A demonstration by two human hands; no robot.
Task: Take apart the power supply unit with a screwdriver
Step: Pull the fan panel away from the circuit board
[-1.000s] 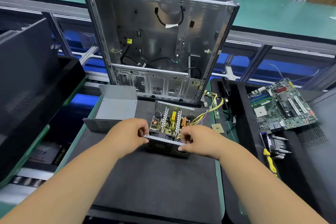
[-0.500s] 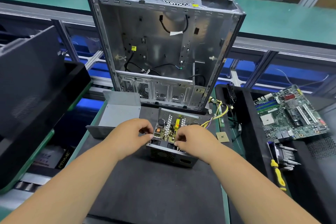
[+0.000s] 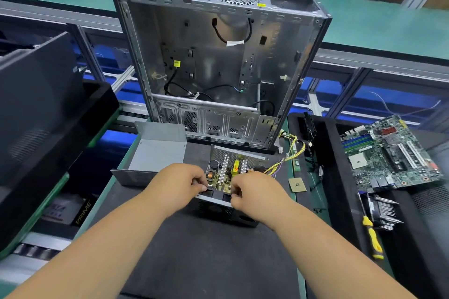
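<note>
Since a second ago your hands moved off the near rim, fingers now inside. Open grey metal power supply unit [image 3: 228, 192] sits on the black table mat [image 3: 206, 257], long axis near-to-far, yellow wires trailing far right. Left hand [image 3: 175, 184] and right hand [image 3: 255, 192] pinch its near inner edge, just apart.

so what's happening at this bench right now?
A person is stripping an open silver power supply unit on the black mat. The left hand and right hand both pinch at the near edge of its exposed circuit board. Its grey metal cover lies off to the left. The yellow-handled screwdriver lies unused on the right, near a green motherboard. An empty steel computer case stands behind.
</note>
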